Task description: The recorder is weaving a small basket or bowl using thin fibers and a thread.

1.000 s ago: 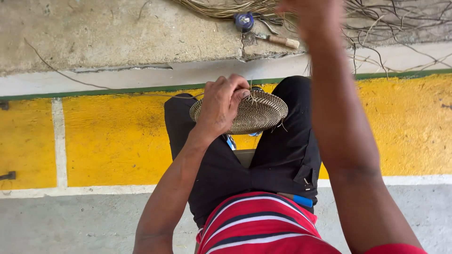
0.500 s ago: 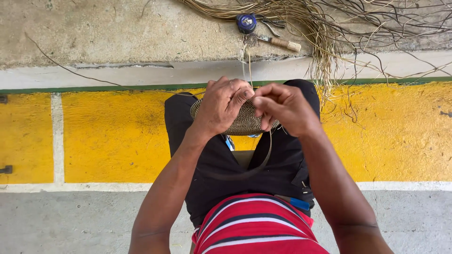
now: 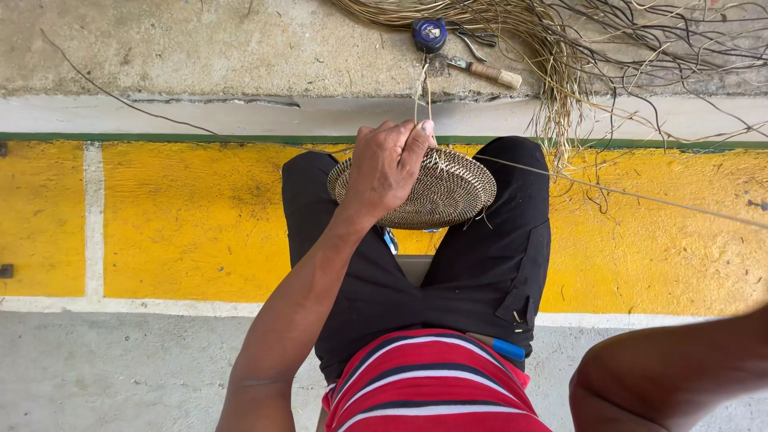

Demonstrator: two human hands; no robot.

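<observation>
At the left of the frame we see only the yellow floor (image 3: 192,216) with a white line. In the centre, our left hand (image 3: 388,172) is closed over the near edge of the basket (image 3: 444,192), which lies on our lap between the knees; the fingers pinch short fibres at its rim. Half a second ago both hands met at the basket. Now the right arm (image 3: 672,376) has swung out to the lower right, and its hand is outside the frame, so we cannot tell its state. A long strand (image 3: 624,192) runs tight from the basket toward the right edge; we judge a stitch is being pulled through. In the upper right lie a tape measure (image 3: 430,34), a knife (image 3: 488,74) and a fibre bundle (image 3: 560,48).
</observation>
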